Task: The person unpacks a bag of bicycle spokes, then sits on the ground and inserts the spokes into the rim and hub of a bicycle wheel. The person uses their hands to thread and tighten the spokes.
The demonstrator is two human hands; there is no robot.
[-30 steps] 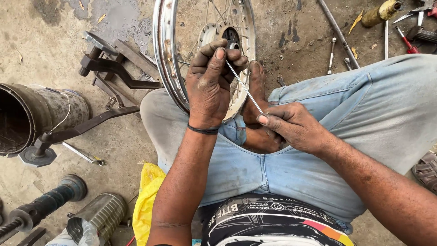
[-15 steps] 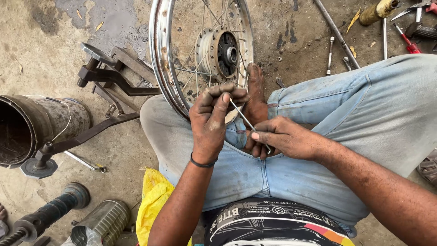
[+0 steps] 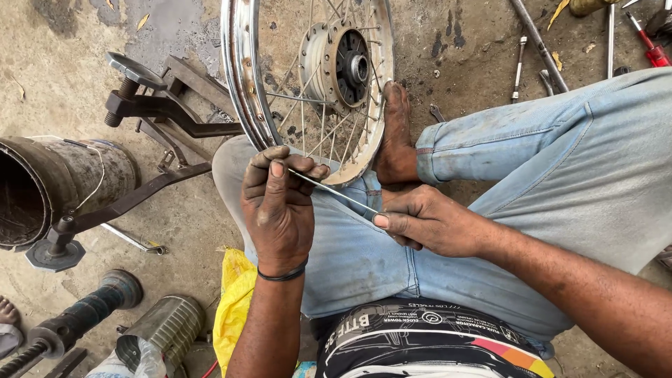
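Two hands pinch spoke point(image 3: 334, 190): left hand point(image 3: 280, 206) upper end, right hand point(image 3: 427, 222) lower.

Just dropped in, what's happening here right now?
A person sits on the ground with a spoked wheel propped against their legs. Both hands hold one thin loose spoke: the left hand pinches its upper end near the rim, the right hand grips its lower end over the jeans. A bare foot rests against the wheel. Tools lie scattered on the floor behind.
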